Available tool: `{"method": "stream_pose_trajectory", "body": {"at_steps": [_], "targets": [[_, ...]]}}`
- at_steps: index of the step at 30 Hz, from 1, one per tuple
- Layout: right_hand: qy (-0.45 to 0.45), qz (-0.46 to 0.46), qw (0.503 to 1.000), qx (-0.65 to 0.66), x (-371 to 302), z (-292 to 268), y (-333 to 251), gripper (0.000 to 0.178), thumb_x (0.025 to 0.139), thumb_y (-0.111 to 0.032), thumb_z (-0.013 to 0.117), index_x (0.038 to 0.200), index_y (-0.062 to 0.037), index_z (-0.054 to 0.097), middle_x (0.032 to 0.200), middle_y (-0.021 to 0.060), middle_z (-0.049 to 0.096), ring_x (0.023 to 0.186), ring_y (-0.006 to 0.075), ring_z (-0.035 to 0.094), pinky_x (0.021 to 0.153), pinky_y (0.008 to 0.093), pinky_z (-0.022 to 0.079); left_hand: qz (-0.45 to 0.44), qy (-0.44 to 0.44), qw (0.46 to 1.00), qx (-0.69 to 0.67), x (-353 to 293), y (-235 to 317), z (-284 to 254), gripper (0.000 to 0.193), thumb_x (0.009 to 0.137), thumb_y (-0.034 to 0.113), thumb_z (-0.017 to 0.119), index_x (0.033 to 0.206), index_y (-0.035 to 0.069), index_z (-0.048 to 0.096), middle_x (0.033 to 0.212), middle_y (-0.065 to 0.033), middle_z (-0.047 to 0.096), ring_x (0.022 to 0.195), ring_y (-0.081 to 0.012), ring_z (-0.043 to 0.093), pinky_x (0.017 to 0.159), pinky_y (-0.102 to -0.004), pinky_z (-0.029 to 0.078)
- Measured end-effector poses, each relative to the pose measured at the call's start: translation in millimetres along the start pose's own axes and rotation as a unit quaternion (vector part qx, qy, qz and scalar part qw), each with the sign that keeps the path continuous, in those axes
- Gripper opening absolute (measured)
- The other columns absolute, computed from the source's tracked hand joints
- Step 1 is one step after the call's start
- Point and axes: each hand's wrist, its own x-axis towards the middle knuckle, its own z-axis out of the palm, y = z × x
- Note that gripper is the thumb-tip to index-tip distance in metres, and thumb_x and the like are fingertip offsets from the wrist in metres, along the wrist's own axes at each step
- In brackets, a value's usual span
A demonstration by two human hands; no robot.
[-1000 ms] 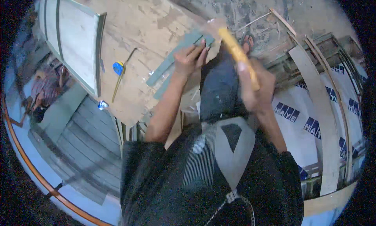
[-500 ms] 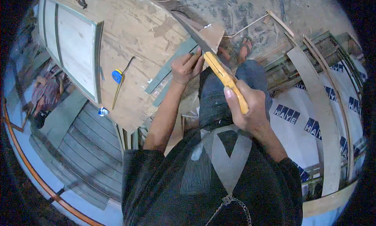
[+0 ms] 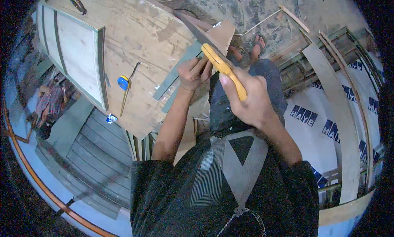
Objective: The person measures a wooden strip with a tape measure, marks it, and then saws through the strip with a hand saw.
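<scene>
Fingers (image 3: pixel 227 84) round yellow saw handle (image 3: pixel 219 61), stained wooden tabletop (image 3: pixel 143 37), dusty grey floor (image 3: pixel 236 9).

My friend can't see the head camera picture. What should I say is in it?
Someone's right hand grips a yellow-handled saw, its dark blade pointing away, while their left hand rests on grey-green strips on a wooden worktable. A blue-and-yellow tape measure lies nearby.

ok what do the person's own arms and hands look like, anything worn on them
Loose, plain black short sleeves end around the elbows, leaving both forearms bare. The left hand and right hand wear no gloves. A thin line, possibly a cord, crosses the left wrist.
</scene>
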Motion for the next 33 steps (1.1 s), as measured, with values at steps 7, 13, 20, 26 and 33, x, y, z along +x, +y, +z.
{"method": "stream_pose_trajectory", "body": {"at_steps": [7, 13, 20, 26, 33], "targets": [[-0.050, 0.036, 0.997, 0.038, -1.2, -0.9, -5.0, 0.019, 0.089, -0.017, 0.053, 0.082, 0.0009, 0.056, 0.058, 0.0156, 0.052, 0.049, 0.0270, 0.056, 0.049, 0.0328, 0.042, 0.001, -0.008, 1.000, 0.016, -10.1, -8.0, -5.2, 0.021, 0.064, 0.010, 0.075, 0.085, 0.009, 0.070, 0.056, -0.0018, 0.048, 0.042, -0.0156, 0.047, 0.040, -0.0281, 0.037], [0.000, 0.023, 0.999, 0.028, 3.8, 9.4, -0.1, 0.019, 0.088, -0.017, 0.054, 0.087, 0.0015, 0.058, 0.057, 0.0155, 0.050, 0.049, 0.0244, 0.058, 0.048, 0.0326, 0.043, -0.002, -0.016, 1.000, 0.009, -10.1, -6.6, -8.0, 0.021, 0.064, 0.012, 0.075, 0.084, 0.008, 0.069, 0.055, -0.0028, 0.047, 0.042, -0.0163, 0.046, 0.040, -0.0290, 0.037], [0.006, 0.017, 1.000, 0.006, -17.7, 7.8, -12.0, 0.022, 0.086, -0.021, 0.058, 0.082, -0.0008, 0.051, 0.061, 0.0183, 0.056, 0.054, 0.0361, 0.060, 0.048, 0.0421, 0.048, 0.011, -0.052, 0.999, -0.013, -13.9, -12.8, -9.9, 0.019, 0.063, 0.016, 0.072, 0.079, 0.008, 0.067, 0.056, -0.0036, 0.045, 0.045, -0.0190, 0.047, 0.041, -0.0316, 0.037], [0.001, 0.017, 1.000, 0.019, -24.4, 3.2, -18.7, 0.017, 0.086, -0.014, 0.058, 0.083, 0.0017, 0.052, 0.059, 0.0155, 0.052, 0.051, 0.0294, 0.059, 0.047, 0.0345, 0.044, 0.005, -0.081, 0.997, -0.001, -14.9, -11.0, -14.9, 0.022, 0.061, 0.017, 0.072, 0.080, 0.008, 0.067, 0.061, -0.0037, 0.050, 0.048, -0.0183, 0.050, 0.043, -0.0304, 0.039], [-0.012, 0.059, 0.996, 0.071, -10.5, -0.5, -22.3, 0.020, 0.086, -0.017, 0.058, 0.093, 0.0011, 0.054, 0.066, 0.0192, 0.058, 0.057, 0.0359, 0.061, 0.050, 0.0404, 0.049, 0.015, -0.081, 0.997, -0.009, -12.5, -13.0, -16.0, 0.021, 0.061, 0.016, 0.073, 0.079, 0.007, 0.066, 0.060, -0.0037, 0.051, 0.046, -0.0187, 0.049, 0.043, -0.0304, 0.039]]}}
